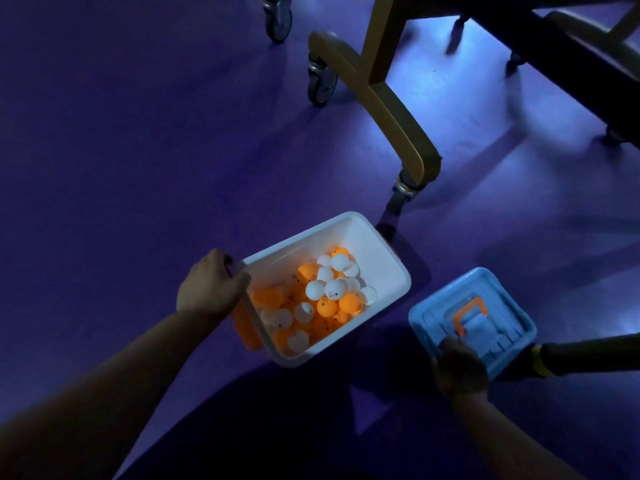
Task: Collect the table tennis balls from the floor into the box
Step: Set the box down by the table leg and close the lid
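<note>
Above floor [138, 133], my left hand [207, 285] grips the box [375, 244], right hand [460, 368] holds the lid [502, 306]; collection looks done, so seat lid squarely.

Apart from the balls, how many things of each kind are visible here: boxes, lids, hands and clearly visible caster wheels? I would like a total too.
white box: 1
blue lid: 1
hands, namely left hand and right hand: 2
caster wheels: 3 (the dark feet further right are too blurred to count)
Total: 7
</note>
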`<state>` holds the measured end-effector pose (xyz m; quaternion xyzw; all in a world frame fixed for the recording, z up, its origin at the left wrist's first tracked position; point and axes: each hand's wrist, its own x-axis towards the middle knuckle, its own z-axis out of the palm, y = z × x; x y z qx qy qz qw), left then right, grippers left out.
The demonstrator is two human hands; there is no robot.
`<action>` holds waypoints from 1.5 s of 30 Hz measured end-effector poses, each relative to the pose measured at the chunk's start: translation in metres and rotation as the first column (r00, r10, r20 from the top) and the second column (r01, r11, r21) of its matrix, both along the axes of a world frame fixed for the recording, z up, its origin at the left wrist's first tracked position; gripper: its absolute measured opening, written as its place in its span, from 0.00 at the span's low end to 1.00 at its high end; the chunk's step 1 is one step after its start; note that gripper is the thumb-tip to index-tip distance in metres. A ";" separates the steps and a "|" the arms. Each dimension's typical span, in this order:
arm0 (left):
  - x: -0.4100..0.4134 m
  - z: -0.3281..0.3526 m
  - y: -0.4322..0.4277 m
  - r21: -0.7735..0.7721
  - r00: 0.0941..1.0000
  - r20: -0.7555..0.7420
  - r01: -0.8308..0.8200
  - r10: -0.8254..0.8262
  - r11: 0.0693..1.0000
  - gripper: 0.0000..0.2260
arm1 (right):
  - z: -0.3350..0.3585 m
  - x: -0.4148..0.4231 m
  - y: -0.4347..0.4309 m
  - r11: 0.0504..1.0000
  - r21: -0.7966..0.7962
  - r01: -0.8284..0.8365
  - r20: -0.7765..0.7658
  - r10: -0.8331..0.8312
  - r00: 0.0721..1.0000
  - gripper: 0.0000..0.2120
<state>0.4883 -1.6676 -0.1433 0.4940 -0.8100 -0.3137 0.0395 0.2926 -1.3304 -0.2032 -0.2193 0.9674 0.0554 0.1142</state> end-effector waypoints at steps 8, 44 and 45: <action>0.004 -0.001 -0.005 0.337 0.945 -0.238 -0.136 0.225 0.932 0.09 | 0.073 0.023 -0.062 0.767 -0.636 0.086 -0.068 -0.166 0.984 0.06; 0.033 -0.003 0.047 0.692 0.914 -0.193 -0.131 0.356 0.710 0.12 | 0.079 0.037 -0.163 0.801 -0.592 -0.086 -0.102 0.031 0.994 0.13; 0.032 -0.002 0.044 0.624 0.923 -0.176 -0.164 0.341 0.764 0.13 | 0.078 0.035 -0.159 0.802 -0.594 -0.066 -0.097 0.010 0.995 0.14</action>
